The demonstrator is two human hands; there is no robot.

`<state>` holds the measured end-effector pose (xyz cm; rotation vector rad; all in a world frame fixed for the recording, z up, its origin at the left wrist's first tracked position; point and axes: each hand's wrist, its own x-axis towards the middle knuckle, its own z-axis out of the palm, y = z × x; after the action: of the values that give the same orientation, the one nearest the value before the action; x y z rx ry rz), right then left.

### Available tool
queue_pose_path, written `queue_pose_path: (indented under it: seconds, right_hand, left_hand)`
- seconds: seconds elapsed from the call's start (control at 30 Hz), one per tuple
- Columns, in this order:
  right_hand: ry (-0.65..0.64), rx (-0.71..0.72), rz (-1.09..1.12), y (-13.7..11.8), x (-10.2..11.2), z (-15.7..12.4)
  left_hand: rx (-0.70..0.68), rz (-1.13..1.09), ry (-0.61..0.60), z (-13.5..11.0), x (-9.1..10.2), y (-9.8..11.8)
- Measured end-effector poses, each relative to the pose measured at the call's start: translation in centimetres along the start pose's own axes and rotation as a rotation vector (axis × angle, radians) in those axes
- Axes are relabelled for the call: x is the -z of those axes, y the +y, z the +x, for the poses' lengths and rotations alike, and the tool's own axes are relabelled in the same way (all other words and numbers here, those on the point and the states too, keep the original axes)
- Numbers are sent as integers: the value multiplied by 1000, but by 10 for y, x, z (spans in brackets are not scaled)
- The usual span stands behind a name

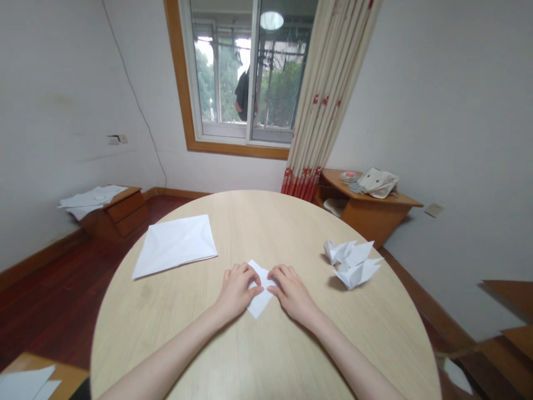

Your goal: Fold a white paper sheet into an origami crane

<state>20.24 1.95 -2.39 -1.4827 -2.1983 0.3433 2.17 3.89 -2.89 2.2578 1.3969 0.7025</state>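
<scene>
A small folded piece of white paper lies on the round wooden table, one pointed corner toward me and another pointing away. My left hand grips its left side, with thumb and fingers curled together on the paper. On the opposite side my right hand has its thumb and fingertips pressed on the sheet in the same way. Both hands rest low against the tabletop and partly cover the paper's side edges.
A stack of white paper lies at the table's left. Several folded paper figures stand at the right. Beyond the table are a drawer cabinet on the left, a corner shelf holding a cloth bag, and a curtain.
</scene>
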Motion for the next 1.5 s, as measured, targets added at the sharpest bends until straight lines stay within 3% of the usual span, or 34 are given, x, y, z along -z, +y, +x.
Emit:
queue_pose_path:
  seconds: [0.27, 0.6, 0.97, 1.27, 1.5]
  right_hand:
    - [-59, 29, 307, 24, 5, 6]
    - [-124, 15, 477, 39, 8, 8]
    - [-151, 100, 331, 41, 1, 7]
    - [-242, 101, 218, 41, 5, 5]
    - [-272, 105, 161, 30, 10, -1]
  left_hand:
    - [-32, -86, -112, 6, 7, -12]
    - [-137, -150, -174, 12, 15, -22]
    - [-158, -115, -75, 5, 13, -20]
    - [-314, 239, -88, -6, 14, -6]
    - [-362, 388, -99, -10, 11, -3]
